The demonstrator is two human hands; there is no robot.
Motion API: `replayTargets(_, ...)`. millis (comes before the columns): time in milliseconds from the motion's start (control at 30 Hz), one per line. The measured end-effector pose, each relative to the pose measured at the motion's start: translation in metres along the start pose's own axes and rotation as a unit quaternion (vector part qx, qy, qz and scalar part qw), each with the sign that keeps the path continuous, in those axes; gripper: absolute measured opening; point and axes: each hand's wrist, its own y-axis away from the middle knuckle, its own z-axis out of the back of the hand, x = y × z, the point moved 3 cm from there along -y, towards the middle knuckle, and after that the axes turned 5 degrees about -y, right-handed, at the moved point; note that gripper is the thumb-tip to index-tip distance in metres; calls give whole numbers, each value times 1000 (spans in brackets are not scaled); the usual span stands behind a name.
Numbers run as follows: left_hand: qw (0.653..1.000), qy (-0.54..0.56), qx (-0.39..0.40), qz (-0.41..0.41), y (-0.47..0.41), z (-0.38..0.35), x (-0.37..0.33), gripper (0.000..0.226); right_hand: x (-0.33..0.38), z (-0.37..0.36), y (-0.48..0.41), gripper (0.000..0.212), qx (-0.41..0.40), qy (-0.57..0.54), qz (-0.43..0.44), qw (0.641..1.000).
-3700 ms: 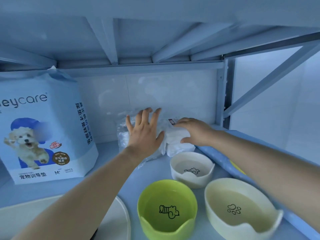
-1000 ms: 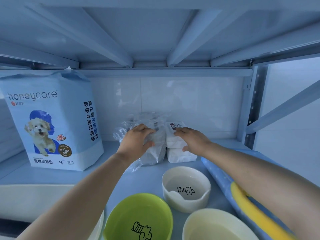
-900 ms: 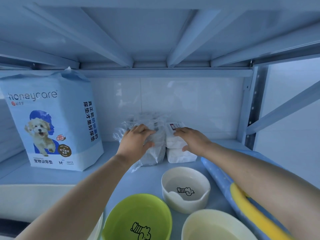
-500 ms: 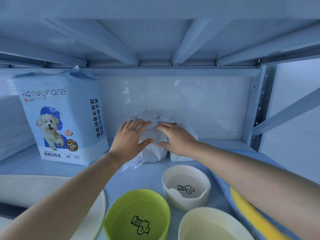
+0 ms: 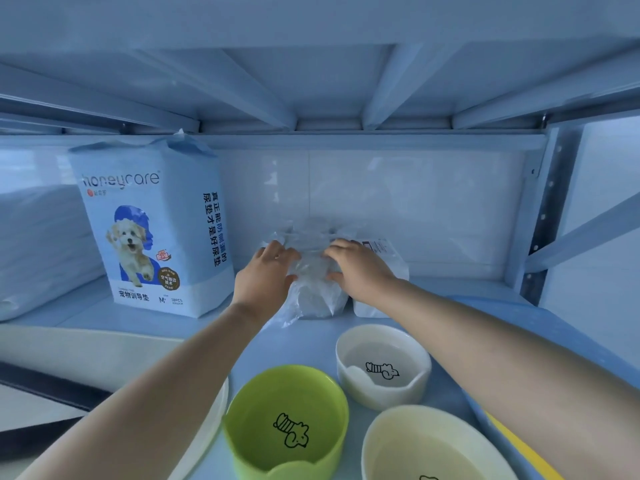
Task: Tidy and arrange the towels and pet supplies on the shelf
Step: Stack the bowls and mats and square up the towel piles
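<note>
Head view: blue shelf (image 5: 304,344), tiled wall (image 5: 415,202); left hand (image 5: 266,277), right hand (image 5: 358,271) apparently grip clear bag (image 5: 313,292).

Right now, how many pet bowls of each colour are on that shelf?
Green bowl: 1
White bowl: 1
Cream bowl: 1
Total: 3

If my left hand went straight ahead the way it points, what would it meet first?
The clear plastic bag: your left hand is touching it. Behind the bag, probably the back wall, though depth is unclear.
</note>
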Motion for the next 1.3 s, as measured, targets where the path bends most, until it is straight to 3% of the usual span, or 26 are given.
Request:
replayTargets(233,999,16,-10,-40,5,33,46,55,39,17,-2,46,-35,-21,41,998)
replayTargets(600,999,-7,30,-29,26,85,194,34,158,-20,-60,47,0,3,93,996)
replayTargets(767,993,-63,98,-30,47,80,270,36,204,-60,-79,46,40,64,137,988)
replayTargets(967,992,-56,115,-6,55,73,332,37,227,-90,-105,41,11,118,156,981)
replayTargets(1100,994,-39,104,-4,49,62,350,48,233,-107,-118,48,13,175,142,974)
replayTargets(1300,993,1,120,15,40,33,362,81,227,-135,-124,64,3,241,126,962)
